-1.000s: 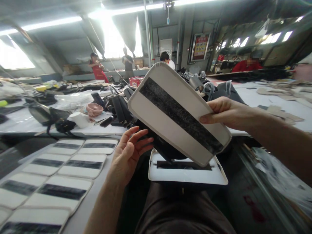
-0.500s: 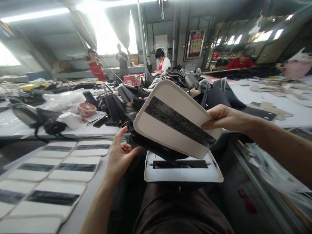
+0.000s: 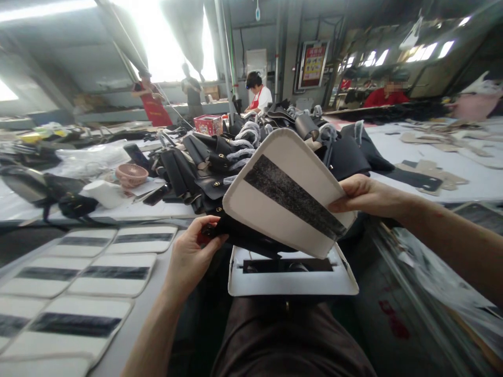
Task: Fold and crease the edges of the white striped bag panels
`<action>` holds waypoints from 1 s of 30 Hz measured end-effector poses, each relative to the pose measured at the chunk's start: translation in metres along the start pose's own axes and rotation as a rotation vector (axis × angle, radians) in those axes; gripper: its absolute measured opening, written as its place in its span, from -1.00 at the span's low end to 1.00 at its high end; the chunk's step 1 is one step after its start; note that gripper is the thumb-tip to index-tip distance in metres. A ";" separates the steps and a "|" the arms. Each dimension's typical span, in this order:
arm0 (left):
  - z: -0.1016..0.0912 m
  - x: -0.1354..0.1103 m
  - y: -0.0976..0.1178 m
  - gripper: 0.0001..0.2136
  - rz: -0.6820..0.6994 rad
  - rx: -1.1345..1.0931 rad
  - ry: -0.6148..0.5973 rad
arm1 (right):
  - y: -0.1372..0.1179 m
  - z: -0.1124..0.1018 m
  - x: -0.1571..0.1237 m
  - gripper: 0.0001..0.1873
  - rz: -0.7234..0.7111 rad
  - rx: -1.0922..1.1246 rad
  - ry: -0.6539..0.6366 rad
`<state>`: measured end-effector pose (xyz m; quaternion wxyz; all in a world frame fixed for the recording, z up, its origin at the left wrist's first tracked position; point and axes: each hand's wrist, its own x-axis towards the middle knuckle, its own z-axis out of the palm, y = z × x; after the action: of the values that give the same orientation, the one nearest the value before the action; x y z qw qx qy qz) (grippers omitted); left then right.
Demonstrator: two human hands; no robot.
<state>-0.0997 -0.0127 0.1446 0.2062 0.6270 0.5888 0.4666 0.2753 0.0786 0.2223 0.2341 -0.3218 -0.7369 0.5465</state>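
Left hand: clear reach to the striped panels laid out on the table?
Probably yes: the panels lie uncovered right beside the left hand, though its grip is shut on a black piece.

Flat white rounded panels with a black strip down the middle lie in rows on the grey worktable at the left. Beyond them stand a pink woven basket and a white paper roll, beside a heap of black leather bag parts. Farther back are a red printed box and a red-framed wall poster.
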 end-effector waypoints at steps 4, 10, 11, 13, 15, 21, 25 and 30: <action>-0.002 0.000 0.000 -0.70 -0.036 -0.026 -0.062 | 0.008 -0.004 -0.001 -0.63 0.013 0.073 -0.028; -0.005 -0.004 0.001 -0.66 -0.104 -0.060 -0.103 | 0.016 -0.007 -0.007 -0.67 0.023 0.089 -0.006; -0.005 -0.004 0.002 -0.66 -0.103 -0.043 -0.105 | 0.017 -0.007 -0.008 -0.67 0.027 0.092 -0.002; -0.004 -0.004 0.004 -0.68 -0.088 0.002 -0.104 | 0.018 -0.007 -0.009 -0.67 0.041 0.093 0.000; -0.003 -0.004 0.005 -0.71 -0.078 0.049 -0.104 | 0.019 -0.006 -0.009 -0.67 0.059 0.093 -0.007; 0.012 -0.008 -0.002 -0.79 -0.079 -0.011 -0.209 | 0.023 -0.003 -0.011 -0.63 0.147 0.108 -0.040; 0.032 -0.015 -0.016 -0.81 -0.043 0.095 -0.315 | 0.024 -0.002 -0.015 -0.65 0.194 0.006 -0.061; 0.061 -0.028 -0.028 -0.77 0.108 0.455 -0.274 | 0.024 0.003 -0.012 -0.59 0.283 -0.090 -0.158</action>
<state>-0.0609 -0.0142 0.0828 0.1124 0.7450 0.6108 0.2433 0.2867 0.0722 0.1981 0.0814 -0.3888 -0.7240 0.5640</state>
